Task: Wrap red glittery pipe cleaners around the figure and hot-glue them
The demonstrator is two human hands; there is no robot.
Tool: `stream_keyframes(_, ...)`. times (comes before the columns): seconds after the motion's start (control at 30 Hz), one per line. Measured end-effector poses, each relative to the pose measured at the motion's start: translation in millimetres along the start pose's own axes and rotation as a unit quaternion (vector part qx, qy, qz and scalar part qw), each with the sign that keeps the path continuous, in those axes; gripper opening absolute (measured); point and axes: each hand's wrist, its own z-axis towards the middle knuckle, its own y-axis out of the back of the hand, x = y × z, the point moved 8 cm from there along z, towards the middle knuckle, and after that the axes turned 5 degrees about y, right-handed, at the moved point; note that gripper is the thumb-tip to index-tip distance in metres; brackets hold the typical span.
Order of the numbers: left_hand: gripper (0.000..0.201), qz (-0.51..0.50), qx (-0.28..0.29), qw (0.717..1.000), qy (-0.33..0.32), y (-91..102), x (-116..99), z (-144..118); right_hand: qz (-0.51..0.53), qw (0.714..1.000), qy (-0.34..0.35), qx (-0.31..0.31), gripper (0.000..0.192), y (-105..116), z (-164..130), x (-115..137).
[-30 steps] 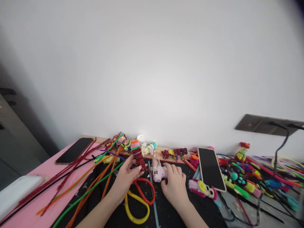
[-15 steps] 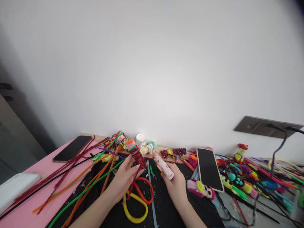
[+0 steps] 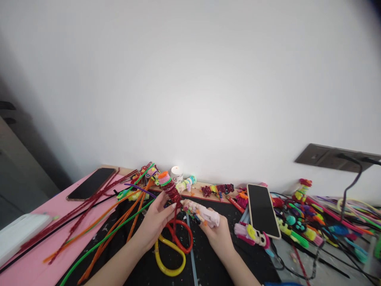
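Note:
My left hand [image 3: 156,218] is closed around a pipe-cleaner figure [image 3: 172,192], wound in dark red tinsel with green, pink and orange bands at its tilted upper end. A loose dark red strand hangs from its base. My right hand [image 3: 218,234] grips a pale pink glue gun [image 3: 210,216], its crusted, bit-covered nozzle pointing left. That tip is at the lower part of the figure; whether they touch I cannot tell. Below the hands, scissors [image 3: 170,272] with one yellow and one red handle loop lie on the black mat [image 3: 205,270], blades hidden.
A phone [image 3: 92,183] and red, orange and green pipe cleaners [image 3: 104,234] lie on the left, over a pink sheet [image 3: 32,266]. Another phone [image 3: 263,210] leans beside a small pink figure [image 3: 251,235]. Finished-looking figures and a white cup [image 3: 176,174] line the wall. Cables run at right.
The glue gun has swung left and turned more level, bringing its nozzle up to the red figure. My left hand holds the figure nearly in place, shifted slightly.

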Motion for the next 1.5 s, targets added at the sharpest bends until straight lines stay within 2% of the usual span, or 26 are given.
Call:
stream_keyframes(0.27, 0.055, -0.006, 0.010, 1.000, -0.016, -3.1, -1.9, -1.2, -0.047, 0.999, 0.006, -0.005, 0.010, 1.4, 0.1, 3.2)
stream_keyframes(0.57, 0.062, -0.023, -0.013, 1.000, -0.004, 2.0, 2.1, 0.5, -0.007, 0.999, -0.019, 0.029, 0.016, -3.9, 1.2, 4.9)
stream_keyframes(0.8, 0.062, -0.017, -0.015, 1.000, -0.004, 3.3, 3.1, 1.1, -0.044, 0.999, 0.010, -0.012, 0.009, 2.3, 2.3, 7.4)
stream_keyframes(0.93, 0.060, -0.004, -0.007, 1.000, -0.002, 1.7, 3.3, 0.5, -0.048, 0.999, 0.007, -0.016, 0.011, 4.2, 3.4, 7.3)
stream_keyframes(1.33, 0.060, 0.003, -0.030, 1.000, 0.000, 4.5, 1.2, -1.1, -0.056, 0.998, 0.008, -0.020, 0.013, 4.6, 3.4, 6.4)
stream_keyframes(1.5, 0.059, 0.010, -0.030, 0.999, 0.000, 4.3, 1.0, -0.4, -0.131, 0.991, -0.017, -0.003, 0.012, 5.1, 1.9, -1.2)
